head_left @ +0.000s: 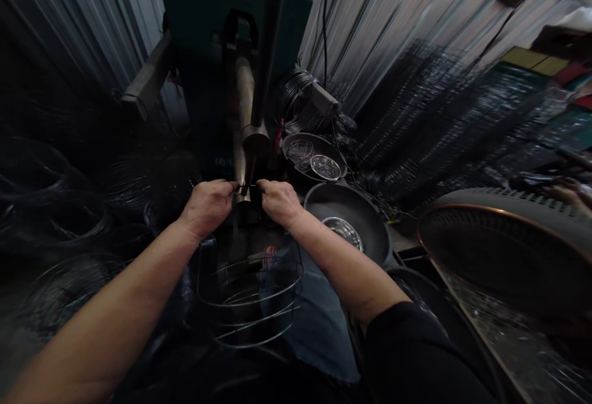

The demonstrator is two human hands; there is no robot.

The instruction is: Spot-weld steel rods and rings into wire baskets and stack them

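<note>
My left hand (211, 205) pinches at the left side of a machine's lower metal electrode (243, 195). On the other side my right hand (279, 199) is closed in a similar pinch. A short stretch of thin metal wire (252, 184) shows between the fingertips, just under the upper electrode rod (256, 139). Below my hands, over my lap, is a round wire frame (259, 302) made of several rings. Whether that frame joins the wire in my fingers I cannot tell.
Right of the machine stand a dark bowl (379, 219) with a shiny metal dish and another round tray (290, 145) holding wire parts. A large round fan (509, 256) is at the right. Wire coils (50, 219) lie at the left, stacked wire racks (416, 108) behind.
</note>
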